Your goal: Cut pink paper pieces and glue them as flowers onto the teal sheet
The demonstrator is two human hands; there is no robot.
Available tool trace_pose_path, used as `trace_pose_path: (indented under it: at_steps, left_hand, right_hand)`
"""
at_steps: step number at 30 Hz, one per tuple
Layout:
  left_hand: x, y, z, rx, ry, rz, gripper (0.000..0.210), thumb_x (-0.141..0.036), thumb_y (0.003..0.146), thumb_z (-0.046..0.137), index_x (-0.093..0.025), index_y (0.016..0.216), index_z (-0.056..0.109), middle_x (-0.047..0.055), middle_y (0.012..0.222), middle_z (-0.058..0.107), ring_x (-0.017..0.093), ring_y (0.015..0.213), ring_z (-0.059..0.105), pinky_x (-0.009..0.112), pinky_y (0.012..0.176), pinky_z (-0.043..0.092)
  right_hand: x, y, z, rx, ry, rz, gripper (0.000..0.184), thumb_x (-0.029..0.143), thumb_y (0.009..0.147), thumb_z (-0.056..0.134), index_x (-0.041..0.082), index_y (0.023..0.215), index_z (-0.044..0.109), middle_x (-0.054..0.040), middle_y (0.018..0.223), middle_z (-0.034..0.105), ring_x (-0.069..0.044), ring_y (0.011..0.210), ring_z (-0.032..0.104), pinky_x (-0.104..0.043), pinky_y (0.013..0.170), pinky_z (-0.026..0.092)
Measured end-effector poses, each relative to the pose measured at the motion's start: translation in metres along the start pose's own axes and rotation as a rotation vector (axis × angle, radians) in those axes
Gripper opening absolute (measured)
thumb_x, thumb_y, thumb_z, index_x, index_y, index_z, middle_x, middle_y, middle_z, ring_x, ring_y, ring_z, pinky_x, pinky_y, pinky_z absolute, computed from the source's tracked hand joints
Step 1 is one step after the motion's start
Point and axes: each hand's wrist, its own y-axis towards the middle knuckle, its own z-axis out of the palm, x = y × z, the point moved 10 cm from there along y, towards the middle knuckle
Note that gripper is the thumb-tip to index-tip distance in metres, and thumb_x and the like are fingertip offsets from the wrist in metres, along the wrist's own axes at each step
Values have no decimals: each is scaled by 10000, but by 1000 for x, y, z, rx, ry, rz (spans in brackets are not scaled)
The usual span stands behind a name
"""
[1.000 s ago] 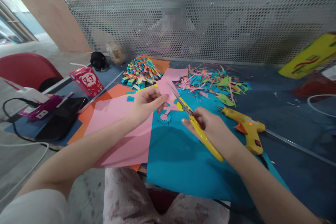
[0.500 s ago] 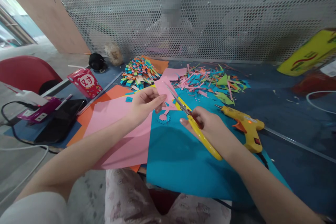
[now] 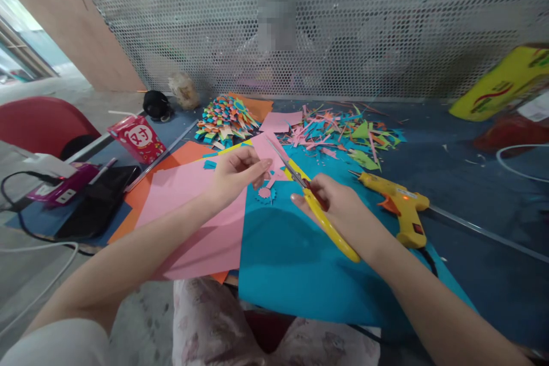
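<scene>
My left hand pinches a small piece of pink paper between thumb and fingers. In my right hand are yellow-handled scissors, their blades pointing up and left against the pink paper. Whether the blades are cutting it I cannot tell. Just below my left fingertips lies a small pink and blue scalloped paper disc. It rests on a large blue sheet. A large pink sheet lies under my left forearm, on top of an orange sheet.
A yellow glue gun lies right of my right hand. Behind are paper scraps and a heap of folded colourful strips. At left stand a red drink carton, a black phone and a purple power strip.
Both hands stay in almost the same place, still holding the pink paper and the scissors. The whole view has shifted slightly.
</scene>
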Motion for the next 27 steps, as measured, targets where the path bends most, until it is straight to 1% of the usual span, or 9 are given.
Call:
trace_pose_path:
  at_steps: [4,9,16,21,24,27]
  left_hand:
    - [-1,0,0,9,-10,8,372,-405,631,774,-149,573,510,-47,450,545,36,364,437,179,375,381]
    - [1,0,0,5,-14,0,392,-419,615,784,-146,568,507,-46,451,553,39,362,450,175,377,389]
    - [6,-2,7,30,-38,-47,426,-415,587,806,-146,547,477,-32,467,592,39,354,470,166,372,394]
    - [6,-1,7,32,-33,-41,408,-420,605,795,-147,572,493,-33,474,594,36,355,465,167,375,402]
    - [7,-2,5,24,-15,-42,407,-431,611,787,-148,582,496,-32,477,595,39,359,471,169,376,407]
    - [9,-2,6,37,3,-39,405,-435,623,777,-149,585,492,-28,490,602,45,367,486,169,376,409]
  right_hand:
    - [1,0,-1,-10,5,-2,433,640,717,517,236,662,371,40,555,440,-119,491,412,-243,456,276]
    - [0,-1,0,-8,-1,-11,453,667,719,497,236,662,367,43,548,426,-116,483,401,-242,448,259]
    - [-1,-1,2,16,-2,4,457,681,729,460,234,693,371,34,582,467,-117,497,417,-247,459,307]
    - [1,0,2,-13,4,-20,459,682,724,462,236,664,366,41,540,439,-113,472,395,-247,447,287]
    - [2,1,3,-21,15,-35,454,678,725,458,237,661,368,35,544,447,-117,475,406,-249,448,276]
    - [1,1,3,-11,13,-16,448,671,721,469,238,670,368,29,561,468,-123,484,426,-250,451,284]
